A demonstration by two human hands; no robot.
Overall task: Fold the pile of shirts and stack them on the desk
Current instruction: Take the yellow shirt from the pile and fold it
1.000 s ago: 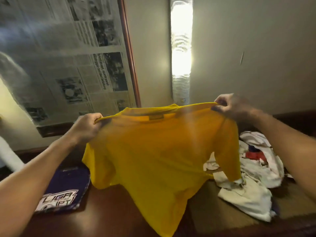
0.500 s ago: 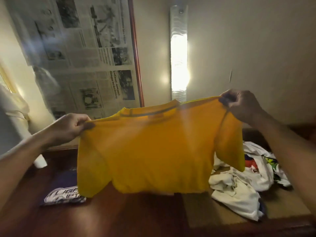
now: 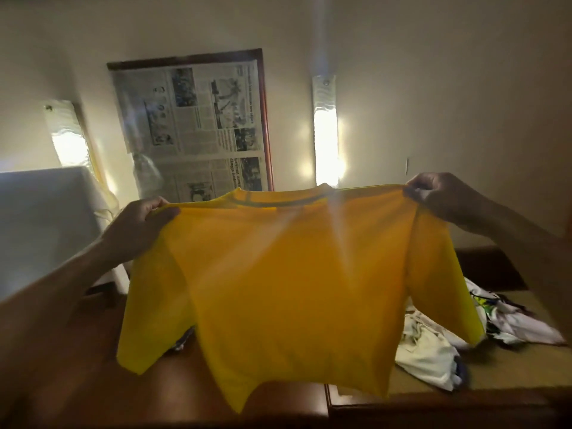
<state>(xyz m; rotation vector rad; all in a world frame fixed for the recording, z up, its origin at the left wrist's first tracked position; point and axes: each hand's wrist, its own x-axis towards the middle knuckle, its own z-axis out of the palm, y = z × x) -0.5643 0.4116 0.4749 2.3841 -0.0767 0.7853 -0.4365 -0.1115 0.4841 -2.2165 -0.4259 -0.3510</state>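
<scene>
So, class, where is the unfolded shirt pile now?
In the head view, the unfolded shirt pile lies low on the right of the desk, partly behind the held yellow shirt.

Dim warm room, two glaring wall lights [image 3: 325,131], motion-blurred, wide-angle warped edges

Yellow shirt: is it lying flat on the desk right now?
No, the yellow shirt hangs spread in the air, its shoulders gripped by the left hand and the right hand above the desk.
</scene>
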